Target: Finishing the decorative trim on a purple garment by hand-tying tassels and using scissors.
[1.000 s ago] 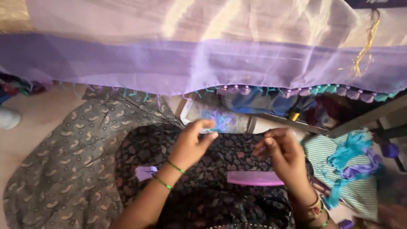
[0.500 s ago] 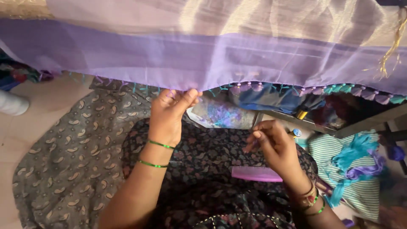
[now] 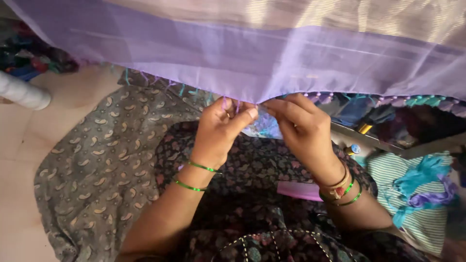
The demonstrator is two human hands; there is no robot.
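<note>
A sheer purple cloth with a paler striped band on top hangs across the upper view. Short purple and teal tassels and beads run along its lower hem. My left hand, with green bangles at the wrist, pinches purple threads at the hem between thumb and fingers. My right hand, wearing green and red bangles, meets it from the right and grips the same spot on the hem. A purple comb-like strip lies on my lap below the right wrist.
A grey paisley cloth covers the floor at left. A dark floral garment covers my lap. A striped cloth with teal and purple thread bundles lies at right. A white cylinder rests at far left.
The left hand rose from my lap to the hem. The right hand followed and now meets it at the hem. The view has moved closer to the cloth.
</note>
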